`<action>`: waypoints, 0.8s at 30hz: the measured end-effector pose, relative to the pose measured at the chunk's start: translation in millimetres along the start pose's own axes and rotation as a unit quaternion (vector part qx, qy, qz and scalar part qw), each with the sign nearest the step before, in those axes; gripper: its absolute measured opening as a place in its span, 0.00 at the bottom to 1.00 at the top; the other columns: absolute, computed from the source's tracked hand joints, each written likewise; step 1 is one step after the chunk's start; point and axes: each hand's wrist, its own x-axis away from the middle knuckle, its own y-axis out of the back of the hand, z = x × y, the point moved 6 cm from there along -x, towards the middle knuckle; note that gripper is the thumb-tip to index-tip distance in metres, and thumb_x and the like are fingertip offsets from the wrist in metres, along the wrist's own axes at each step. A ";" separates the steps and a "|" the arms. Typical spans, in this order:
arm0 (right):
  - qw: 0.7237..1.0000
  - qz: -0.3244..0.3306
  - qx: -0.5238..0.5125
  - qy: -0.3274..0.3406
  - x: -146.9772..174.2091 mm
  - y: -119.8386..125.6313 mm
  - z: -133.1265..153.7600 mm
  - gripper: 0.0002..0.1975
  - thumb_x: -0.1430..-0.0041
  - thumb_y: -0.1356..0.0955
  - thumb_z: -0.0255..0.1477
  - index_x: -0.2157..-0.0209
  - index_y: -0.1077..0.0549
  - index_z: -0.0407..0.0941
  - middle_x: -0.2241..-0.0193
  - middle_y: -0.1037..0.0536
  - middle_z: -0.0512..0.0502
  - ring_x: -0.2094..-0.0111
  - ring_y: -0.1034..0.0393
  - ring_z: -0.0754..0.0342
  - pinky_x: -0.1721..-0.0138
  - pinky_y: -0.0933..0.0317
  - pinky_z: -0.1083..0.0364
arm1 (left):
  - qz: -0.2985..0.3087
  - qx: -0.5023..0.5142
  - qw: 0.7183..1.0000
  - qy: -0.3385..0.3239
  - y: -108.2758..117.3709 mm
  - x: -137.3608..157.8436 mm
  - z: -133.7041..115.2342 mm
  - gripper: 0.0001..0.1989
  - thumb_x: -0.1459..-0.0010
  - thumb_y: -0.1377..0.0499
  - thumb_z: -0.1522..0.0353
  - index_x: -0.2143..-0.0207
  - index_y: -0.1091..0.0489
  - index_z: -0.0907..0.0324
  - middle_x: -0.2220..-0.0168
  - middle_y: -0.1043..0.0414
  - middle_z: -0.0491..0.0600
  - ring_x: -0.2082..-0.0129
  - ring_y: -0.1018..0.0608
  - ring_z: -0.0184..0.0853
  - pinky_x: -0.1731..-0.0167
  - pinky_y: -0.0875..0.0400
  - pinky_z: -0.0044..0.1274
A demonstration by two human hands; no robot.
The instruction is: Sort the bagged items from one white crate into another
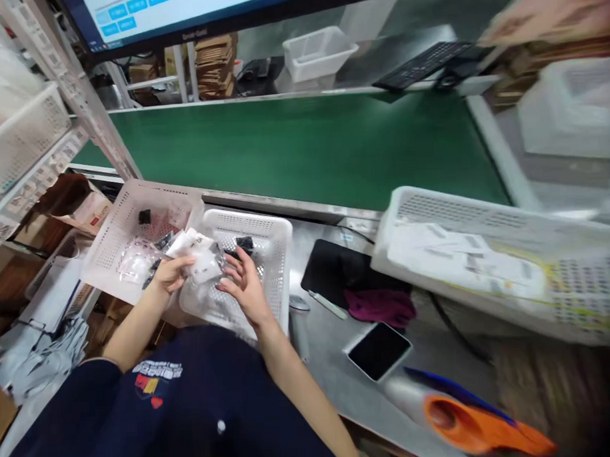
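Observation:
My left hand (172,273) pinches a clear plastic packet with a white label (202,259), held up over the meeting edges of two white baskets. To the packet's right is my right hand (244,284), fingers spread and curved near its edge; it does not grip the packet. The left basket (108,259) contains several clear bags and a small black item (144,216). Inside the right basket (276,256) lie a black item (244,244) and some clear plastic, partly hidden behind my right hand.
A green conveyor belt (302,148) runs behind the baskets, below a monitor (202,12). On the metal bench are a phone (380,350), a pale cutter-like tool (328,305), a purple cloth (380,307) and an orange tape dispenser (482,425). A long basket (434,204) holds white packets.

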 end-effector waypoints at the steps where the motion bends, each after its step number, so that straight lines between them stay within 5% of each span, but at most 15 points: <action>1: 1.000 -0.018 0.023 0.011 -0.7 -1.1 6.8 0.62 0.56 0.15 0.52 0.24 0.38 0.53 0.29 0.29 0.31 0.37 0.24 0.37 0.58 0.20 0.49 | 0.015 0.021 0.999 0.021 -11.0 3.9 16.4 0.21 0.58 0.22 0.72 0.59 0.18 0.60 0.61 0.13 0.54 0.57 0.11 0.47 0.60 0.15 0.30; 6: 0.990 -0.116 0.064 0.040 9.2 30.6 9.0 0.36 0.51 0.17 0.51 0.46 0.20 0.47 0.47 0.18 0.38 0.53 0.20 0.43 0.60 0.23 0.48 | 0.046 0.113 0.989 0.082 -37.0 10.3 61.2 0.20 0.51 0.23 0.69 0.54 0.18 0.54 0.54 0.12 0.51 0.45 0.12 0.50 0.49 0.13 0.35; 14: 0.980 -0.182 0.055 0.056 29.6 60.9 5.9 0.29 0.58 0.14 0.48 0.60 0.18 0.46 0.60 0.15 0.41 0.57 0.20 0.43 0.57 0.24 0.47 | 0.134 0.126 0.974 0.130 -47.6 8.1 83.2 0.24 0.51 0.23 0.65 0.51 0.18 0.59 0.46 0.14 0.58 0.34 0.19 0.55 0.36 0.19 0.39; 20: 0.943 -0.297 0.056 0.138 39.0 84.5 36.9 0.32 0.54 0.15 0.50 0.55 0.24 0.47 0.58 0.19 0.44 0.57 0.23 0.47 0.57 0.26 0.50 | 0.135 0.116 0.971 0.157 -28.8 3.6 88.2 0.23 0.50 0.23 0.67 0.51 0.18 0.62 0.49 0.13 0.59 0.39 0.16 0.57 0.40 0.17 0.40; 24: 0.894 -0.362 0.190 0.185 23.2 99.0 47.4 0.40 0.53 0.18 0.56 0.47 0.26 0.47 0.49 0.22 0.39 0.45 0.26 0.40 0.39 0.29 0.40 | 0.051 0.138 0.981 0.124 -14.3 -0.1 91.0 0.24 0.57 0.22 0.72 0.55 0.19 0.61 0.54 0.12 0.56 0.45 0.13 0.53 0.43 0.16 0.37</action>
